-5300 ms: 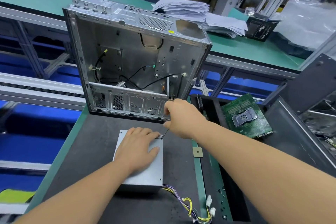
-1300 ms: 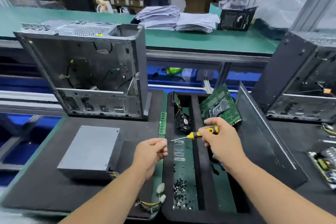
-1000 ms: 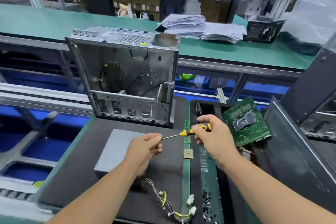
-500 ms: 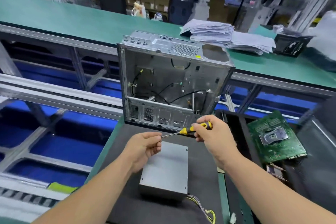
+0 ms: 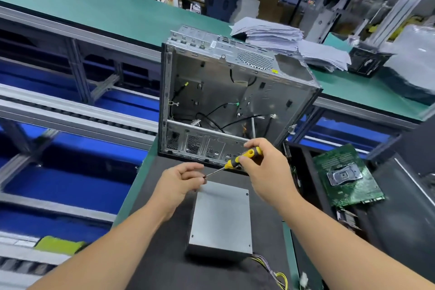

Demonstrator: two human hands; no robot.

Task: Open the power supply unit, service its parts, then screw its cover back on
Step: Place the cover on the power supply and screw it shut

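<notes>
1. Grey sheet metal forms the power supply unit (image 5: 221, 219), which lies flat on the black mat (image 5: 162, 271) near the middle of the bench, its cover on top with small screws showing at the corners.
2. Coloured wires (image 5: 273, 273) trail from its near right corner across the mat.
3. Just above the unit's far left corner, the left hand (image 5: 179, 186) has its thumb and fingers curled together at the tip of the screwdriver (image 5: 237, 161); whether a screw sits between them is too small to tell.
4. Right hand (image 5: 266, 169) grips the yellow and black handle, fingers wrapped round it, with the shaft slanting down and left toward the left hand.
5. Beyond the hands stands an open computer case (image 5: 233, 101), upright, with black cables loose inside.
6. To the right, a green circuit board (image 5: 346, 176) leans in a black tray (image 5: 306, 172).
7. Farther off, a stack of papers (image 5: 282, 40) rests on the green bench top (image 5: 94, 4) behind the case.
</notes>
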